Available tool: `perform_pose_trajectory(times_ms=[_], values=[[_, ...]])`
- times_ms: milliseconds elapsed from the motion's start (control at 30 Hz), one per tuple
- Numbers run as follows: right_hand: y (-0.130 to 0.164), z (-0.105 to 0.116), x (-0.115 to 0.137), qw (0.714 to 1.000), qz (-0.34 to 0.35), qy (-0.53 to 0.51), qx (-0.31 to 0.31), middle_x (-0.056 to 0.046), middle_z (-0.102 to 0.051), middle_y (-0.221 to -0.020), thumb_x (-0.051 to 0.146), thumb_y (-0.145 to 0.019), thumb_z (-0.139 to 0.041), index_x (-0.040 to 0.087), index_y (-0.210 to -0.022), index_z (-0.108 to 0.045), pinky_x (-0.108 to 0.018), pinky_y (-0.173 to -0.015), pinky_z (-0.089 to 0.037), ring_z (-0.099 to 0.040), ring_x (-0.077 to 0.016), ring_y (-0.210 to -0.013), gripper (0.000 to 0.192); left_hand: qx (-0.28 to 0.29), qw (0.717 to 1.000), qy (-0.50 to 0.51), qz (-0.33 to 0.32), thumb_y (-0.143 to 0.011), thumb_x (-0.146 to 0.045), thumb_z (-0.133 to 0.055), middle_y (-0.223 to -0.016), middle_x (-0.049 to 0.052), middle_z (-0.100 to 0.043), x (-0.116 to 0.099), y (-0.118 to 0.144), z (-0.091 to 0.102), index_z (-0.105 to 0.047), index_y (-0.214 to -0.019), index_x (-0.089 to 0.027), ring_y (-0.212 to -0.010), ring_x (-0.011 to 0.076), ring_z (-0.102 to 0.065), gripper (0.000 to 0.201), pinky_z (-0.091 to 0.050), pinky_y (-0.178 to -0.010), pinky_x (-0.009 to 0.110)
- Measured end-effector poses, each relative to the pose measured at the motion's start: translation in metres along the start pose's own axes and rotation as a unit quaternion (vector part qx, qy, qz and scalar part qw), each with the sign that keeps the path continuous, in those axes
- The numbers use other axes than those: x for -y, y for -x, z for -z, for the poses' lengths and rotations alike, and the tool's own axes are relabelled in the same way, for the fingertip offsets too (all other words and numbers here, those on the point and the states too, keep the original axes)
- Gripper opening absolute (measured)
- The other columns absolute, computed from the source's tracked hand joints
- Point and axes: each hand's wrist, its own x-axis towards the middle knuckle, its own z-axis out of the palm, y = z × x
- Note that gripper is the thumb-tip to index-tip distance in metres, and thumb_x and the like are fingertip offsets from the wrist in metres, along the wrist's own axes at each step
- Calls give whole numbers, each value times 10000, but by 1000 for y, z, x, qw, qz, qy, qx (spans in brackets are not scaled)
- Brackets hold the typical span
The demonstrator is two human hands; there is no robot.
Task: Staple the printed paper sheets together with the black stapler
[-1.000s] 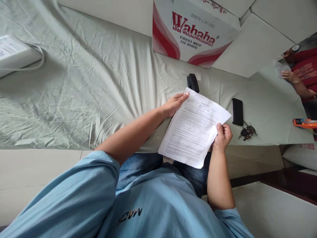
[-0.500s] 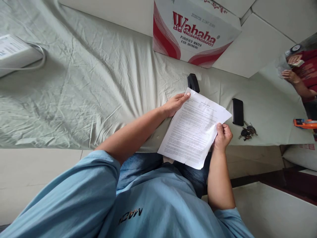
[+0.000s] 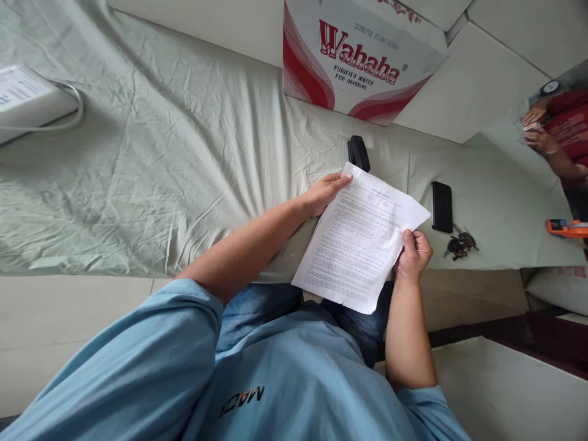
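Note:
A printed sheet of paper [image 3: 353, 245] is held tilted over my lap and the table's front edge. My left hand [image 3: 325, 193] grips its upper left corner, thumb on top and the other fingers underneath. At the right edge my right hand [image 3: 413, 252] pinches the sheet between thumb and curled fingers. The small print is too fine to read. Just beyond the paper's top lies a black stapler [image 3: 359, 153], close to my left thumb. To the right of the sheet rest a black phone [image 3: 441, 207] and a bunch of keys [image 3: 460, 245].
A Wahaha water carton [image 3: 358, 61] stands at the back of the cloth-covered table [image 3: 220, 153]. On the far left sits a white box with a cable [image 3: 37, 101]. Another person's hands [image 3: 539, 131] and an orange tool [image 3: 567, 228] are at the far right.
My hands and the paper stay almost still. At the far right, the other person's hands have come together around a small object.

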Motion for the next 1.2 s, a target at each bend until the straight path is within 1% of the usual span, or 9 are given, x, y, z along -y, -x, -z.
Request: perform_pose_trajectory(times_ms=[167,300,433,600,800,900,1033,1100,1200], values=[[0,0,-1,1000,-1,-3,8,55,-535,-668,714,-720,-874,212,-755,-644,-270,-622,-423,-466,-114,-639,554,-1,1000,-4,1,-967,-622,-801,-1033,125,-850,-1,1,-1,-792,-1088,-156,-1042,289,-825,482,-654,-988,416],[-1,-1,-2,1000,-4,-6,13,64,-503,-644,713,-711,-883,216,-737,-634,-265,-604,-402,-431,-109,-625,557,-6,1000,-21,-1,-952,-649,-806,-1008,119,-848,0,0,-1,-794,-1074,-161,-1057,291,-821,504,-641,-1029,428],[-1,-1,-2,1000,-5,-9,11,67,-498,-640,712,-703,-895,215,-748,-643,-263,-608,-396,-431,-110,-631,558,3,1000,-20,-2,-946,-663,-807,-1000,119,-847,1,-1,0,-788,-1065,-163,-1035,278,-823,514,-651,-1000,411],[-1,0,-3,1000,-8,3,18,80,-470,-624,731,-713,-886,219,-761,-634,-263,-604,-391,-409,-105,-613,572,-1,1000,-11,2,-948,-633,-821,-983,116,-851,1,0,0,-782,-1066,-166,-1027,272,-822,484,-657,-986,395],[-1,-1,-5,999,-18,-19,24,68,-555,-656,668,-730,-917,210,-791,-659,-254,-630,-408,-449,-104,-635,530,-3,1000,-5,0,-980,-598,-798,-973,116,-843,0,0,-1,-769,-1021,-158,-962,260,-822,442,-663,-968,408],[1,-3,-5,999,-14,-21,20,49,-628,-732,643,-773,-898,212,-849,-687,-266,-698,-469,-533,-121,-693,485,4,1000,1,-1,-989,-586,-793,-951,106,-832,0,0,0,-764,-1017,-152,-903,235,-816,436,-667,-906,376],[1,-7,-4,1000,15,-20,6,13,-723,-936,576,-809,-893,225,-1028,-730,-299,-874,-545,-645,-148,-864,445,10,1000,8,5,-977,-589,-809,-920,91,-820,1,-2,1,-764,-993,-146,-812,200,-797,446,-657,-823,334],[-2,-9,-3,999,14,-44,4,9,-732,-984,544,-800,-908,235,-1078,-729,-322,-966,-559,-676,-157,-930,452,16,1000,13,6,-980,-583,-806,-900,83,-817,2,-3,2,-762,-961,-150,-783,188,-786,436,-650,-793,320],[-9,-10,0,995,-5,-99,0,5,-750,-1039,537,-776,-927,254,-1084,-720,-371,-1084,-560,-719,-174,-1019,467,32,999,22,-6,-996,-577,-788,-858,72,-809,3,-4,1,-758,-914,-157,-763,178,-776,430,-642,-756,298]])
